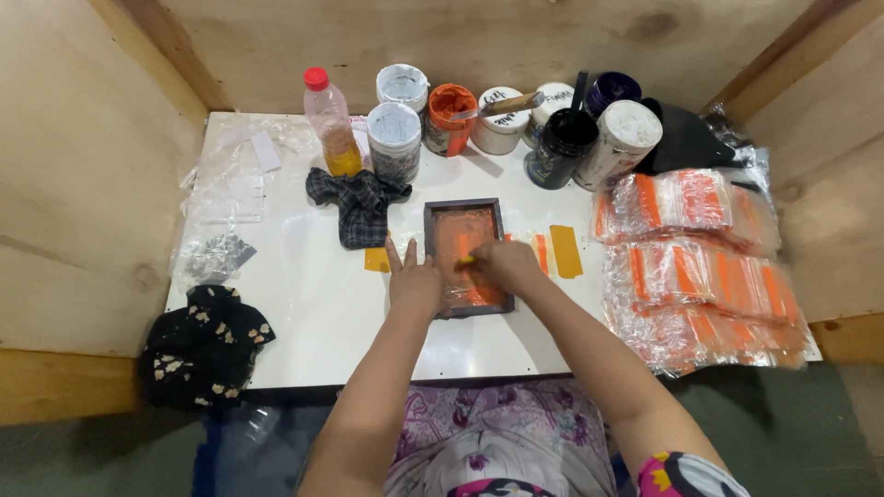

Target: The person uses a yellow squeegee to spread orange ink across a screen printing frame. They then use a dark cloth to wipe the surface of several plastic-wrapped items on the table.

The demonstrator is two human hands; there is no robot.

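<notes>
The left hand [414, 281] lies flat and open on the dark-framed printing screen [466, 258] at mid-table, steadying it, while the right hand [505, 265] is closed around a small squeegee [467, 261], dragging orange ink across the mesh. This looks like mid-stroke; finishing calls for even pressure and a still frame.

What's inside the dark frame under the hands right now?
Orange ink coats the mesh inside the dark frame. The left hand and right hand cover its lower part; anything beneath the mesh is hidden.
</notes>
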